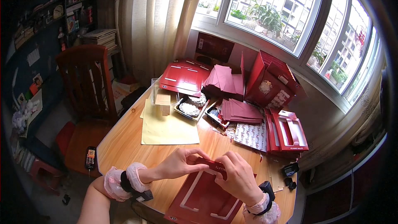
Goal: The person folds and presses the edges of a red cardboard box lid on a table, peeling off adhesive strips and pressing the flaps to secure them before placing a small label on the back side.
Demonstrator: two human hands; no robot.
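Pinched between the thumb and fingers of our left hand [177, 164] and our right hand [238, 177] is the far edge of a red card sheet [211, 199], both grips narrow on it. We have this sheet at the near side of the wooden table [124, 153], with white strips [192, 191] on its face. Beyond our left hand we see a yellow paper [170, 132], a wooden block [164, 101] near its far edge and a black tray [184, 115] of crumpled white pieces beside it. Beyond our right hand lie a patterned sheet [252, 136] and a stack of maroon cards [241, 111]. Farther back we see flat red sheets [182, 75], an upright red box [259, 83], then the curtain [151, 25] and window [269, 16].
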